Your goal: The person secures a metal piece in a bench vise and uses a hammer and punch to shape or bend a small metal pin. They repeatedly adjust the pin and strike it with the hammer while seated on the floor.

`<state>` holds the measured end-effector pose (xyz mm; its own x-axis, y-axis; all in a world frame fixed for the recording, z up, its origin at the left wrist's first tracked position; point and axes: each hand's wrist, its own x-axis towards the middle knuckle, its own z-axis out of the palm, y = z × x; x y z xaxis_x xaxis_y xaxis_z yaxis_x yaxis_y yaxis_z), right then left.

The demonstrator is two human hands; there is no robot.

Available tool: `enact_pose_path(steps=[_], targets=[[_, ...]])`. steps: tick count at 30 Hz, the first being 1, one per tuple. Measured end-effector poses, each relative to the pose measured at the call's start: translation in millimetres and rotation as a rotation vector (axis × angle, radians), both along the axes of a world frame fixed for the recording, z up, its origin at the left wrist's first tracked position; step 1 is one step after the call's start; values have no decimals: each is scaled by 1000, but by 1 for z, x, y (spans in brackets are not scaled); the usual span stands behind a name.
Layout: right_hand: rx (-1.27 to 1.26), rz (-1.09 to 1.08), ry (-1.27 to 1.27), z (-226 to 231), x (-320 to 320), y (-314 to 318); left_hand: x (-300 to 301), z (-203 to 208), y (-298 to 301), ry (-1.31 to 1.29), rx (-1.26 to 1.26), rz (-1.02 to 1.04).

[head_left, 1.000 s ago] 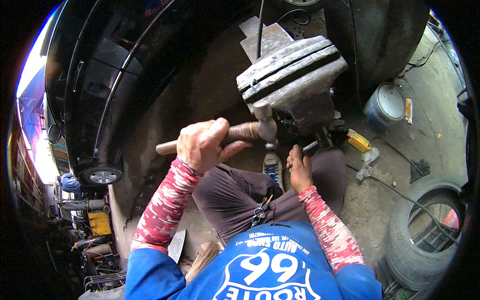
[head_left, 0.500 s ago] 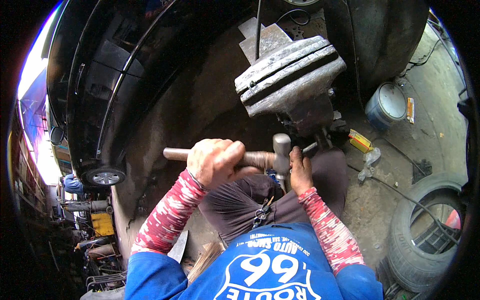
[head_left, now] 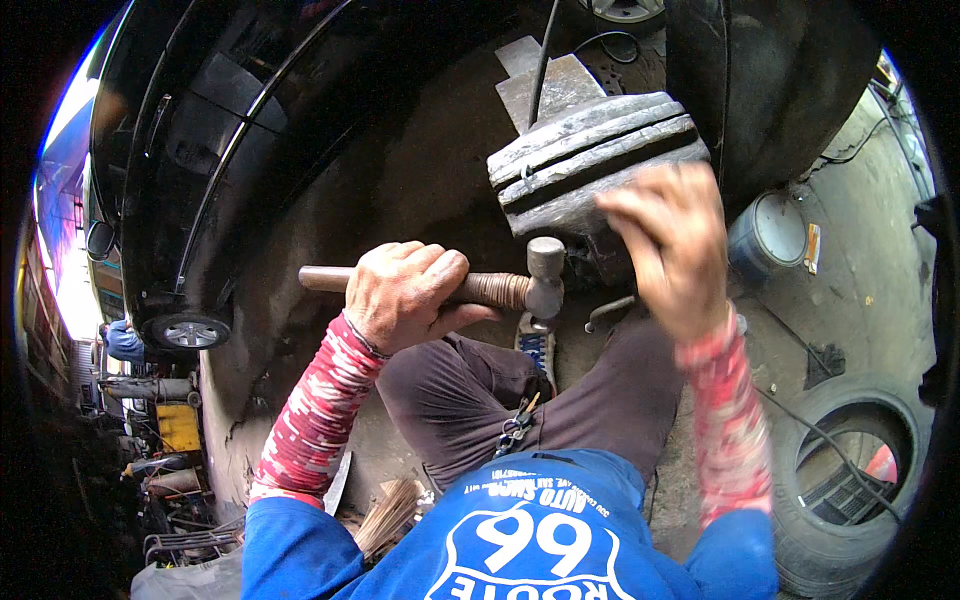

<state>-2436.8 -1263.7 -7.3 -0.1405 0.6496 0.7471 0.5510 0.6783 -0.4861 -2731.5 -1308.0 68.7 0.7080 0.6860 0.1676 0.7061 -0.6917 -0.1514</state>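
Note:
My left hand (head_left: 405,292) is closed around the handle of a ball-peen hammer (head_left: 543,280). The steel head points right, and cord-like wrapping covers the handle near it. Ahead and to the right stands a large worn bench vise (head_left: 565,165). A small dark piece (head_left: 527,176) shows at the left part of its jaws. My right hand (head_left: 680,250), smeared by motion, is raised before the vise's right side and hides part of it. Thumb and forefinger are apart, with nothing visible between them. Below the vise is its bar handle (head_left: 608,312), near my right knee.
A black car (head_left: 230,130) fills the left side. Flat metal plates (head_left: 550,88) lie behind the vise. On the right are a paint-style bucket (head_left: 775,232), a tire (head_left: 800,480) and a cable (head_left: 825,430) on the floor. A bundle of thin sticks (head_left: 392,515) lies beside my left hip.
My right hand has left the vise's bar handle and moved up and right to the front of the jaws. The left hand with the hammer has shifted slightly left and up.

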Motion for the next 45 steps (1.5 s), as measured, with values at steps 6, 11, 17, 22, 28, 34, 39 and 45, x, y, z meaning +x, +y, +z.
enact_pose_path(steps=[6,11,17,22,28,34,39,45], targets=[[79,382,-218,33,-27,90,1,4,8,-4,14,83],[-72,496,-158,35,-34,97,11,2,8,8,-54,131],[-52,463,-174,29,-36,96,15,2,0,37,-158,-133],[-2,410,-193,30,-37,91,14,10,1,-13,-98,146],[8,367,-195,30,-37,89,15,11,-7,21,-163,-263],[-6,340,-169,29,-39,90,21,11,-5,41,-150,110],[-35,340,-142,27,-39,90,28,14,-9,46,-231,-160],[-76,322,-149,27,-40,91,24,21,-5,50,-323,84]])
